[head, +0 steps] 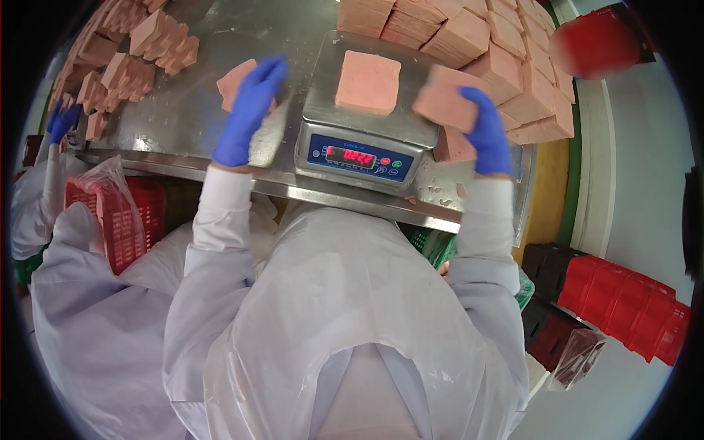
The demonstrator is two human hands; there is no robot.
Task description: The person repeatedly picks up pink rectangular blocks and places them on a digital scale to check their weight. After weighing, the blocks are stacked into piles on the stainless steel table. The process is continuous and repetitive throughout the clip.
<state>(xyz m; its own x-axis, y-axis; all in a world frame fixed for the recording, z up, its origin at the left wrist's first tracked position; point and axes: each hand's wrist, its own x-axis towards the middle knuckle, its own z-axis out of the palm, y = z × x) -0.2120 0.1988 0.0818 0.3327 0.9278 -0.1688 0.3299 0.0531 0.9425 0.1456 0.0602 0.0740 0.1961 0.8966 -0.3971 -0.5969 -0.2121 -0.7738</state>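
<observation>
A square slab of pink processed meat [368,82] lies on the steel pan of a digital bench scale [357,159], whose red display is lit. My left hand [250,113], in a blue glove, is over another pink slab [235,82] left of the scale; its fingers hide part of that slab, and whether they grip it cannot be told. My right hand [487,129], gloved in blue, holds a blurred pink slab [448,102] by its right side at the scale's right edge. Below this slab, a further pink piece [454,146] sits beside the scale.
Stacked pink blocks [506,71] rise at the back right of the steel table [181,121]. Fanned slab piles [129,77] stand at the left. A co-worker's gloved hands [63,118] show at far left. Red crates [616,302] are at right, another red crate [124,220] below the table's left edge.
</observation>
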